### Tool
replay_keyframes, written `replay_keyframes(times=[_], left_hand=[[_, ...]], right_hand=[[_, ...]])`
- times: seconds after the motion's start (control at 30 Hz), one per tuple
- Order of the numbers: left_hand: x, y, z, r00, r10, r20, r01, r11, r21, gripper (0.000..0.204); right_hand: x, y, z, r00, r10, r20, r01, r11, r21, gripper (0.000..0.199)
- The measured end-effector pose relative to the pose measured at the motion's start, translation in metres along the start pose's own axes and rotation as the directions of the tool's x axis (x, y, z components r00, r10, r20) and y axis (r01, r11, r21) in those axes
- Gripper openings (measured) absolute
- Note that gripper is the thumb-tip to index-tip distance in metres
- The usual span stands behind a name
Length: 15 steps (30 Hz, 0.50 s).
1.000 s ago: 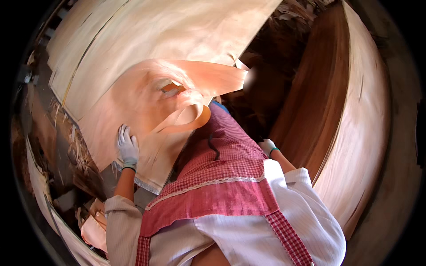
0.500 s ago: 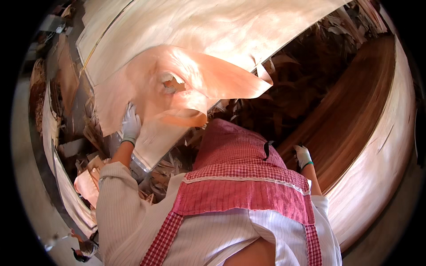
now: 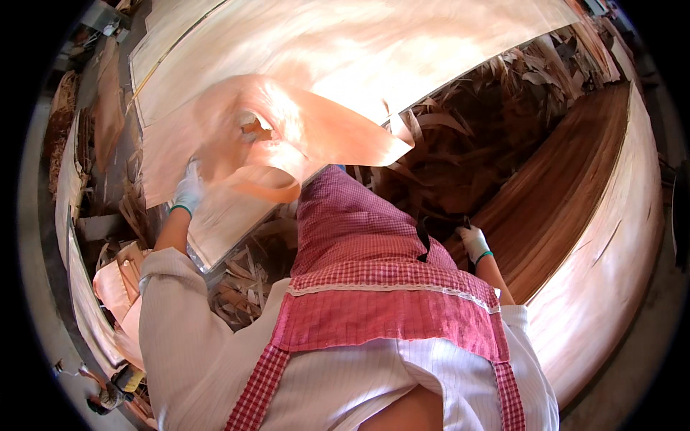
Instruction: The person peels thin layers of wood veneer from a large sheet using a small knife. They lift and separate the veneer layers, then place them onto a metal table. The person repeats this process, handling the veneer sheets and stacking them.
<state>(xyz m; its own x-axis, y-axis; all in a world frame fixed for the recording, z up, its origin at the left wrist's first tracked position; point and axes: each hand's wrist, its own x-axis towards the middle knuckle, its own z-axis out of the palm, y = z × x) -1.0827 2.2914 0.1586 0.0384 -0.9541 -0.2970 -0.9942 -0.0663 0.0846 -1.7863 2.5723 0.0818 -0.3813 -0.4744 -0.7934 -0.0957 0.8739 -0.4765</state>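
My left hand (image 3: pixel 188 189), in a white glove with a green cuff, lies stretched out on the near left edge of a thin, pinkish wood veneer sheet (image 3: pixel 208 154). The sheet has a ragged hole and its right side curls up. Beneath it is a stack of pale veneer sheets (image 3: pixel 215 233). My right hand (image 3: pixel 473 243), gloved the same way, is closed low at my right side, beside a stack of brown-edged veneer (image 3: pixel 553 194). A small dark tip stands up from its fingers; what it belongs to is too small to make out.
Veneer scraps (image 3: pixel 460 136) fill the dark gap between the two stacks. More scraps (image 3: pixel 244 284) lie below the near corner of the pale stack. A bent pinkish piece (image 3: pixel 118 284) and a pale sheet edge (image 3: pixel 75 237) are at the left. My red checked apron (image 3: pixel 359 223) hangs close to the stack.
The whole view has shifted, so the pale stack and veneer sheet sit farther left. My left hand stays on the sheet's edge. The dark tip at my right hand shows more plainly.
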Motion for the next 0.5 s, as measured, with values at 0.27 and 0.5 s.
replay_keyframes(times=[0.27, 0.5], left_hand=[[0.003, 0.012, 0.0, 1.0, -0.028, 0.009, 0.028, 1.0, 0.014, 0.062], [0.008, 0.005, 0.004, 0.994, -0.093, 0.06, 0.085, 0.989, 0.119, 0.058]], right_hand=[[0.016, 0.116, -0.017, 0.998, -0.038, 0.056, 0.055, 0.942, -0.331, 0.032], [0.025, 0.093, -0.002, 0.924, -0.221, 0.312, 0.374, 0.693, -0.616, 0.023]])
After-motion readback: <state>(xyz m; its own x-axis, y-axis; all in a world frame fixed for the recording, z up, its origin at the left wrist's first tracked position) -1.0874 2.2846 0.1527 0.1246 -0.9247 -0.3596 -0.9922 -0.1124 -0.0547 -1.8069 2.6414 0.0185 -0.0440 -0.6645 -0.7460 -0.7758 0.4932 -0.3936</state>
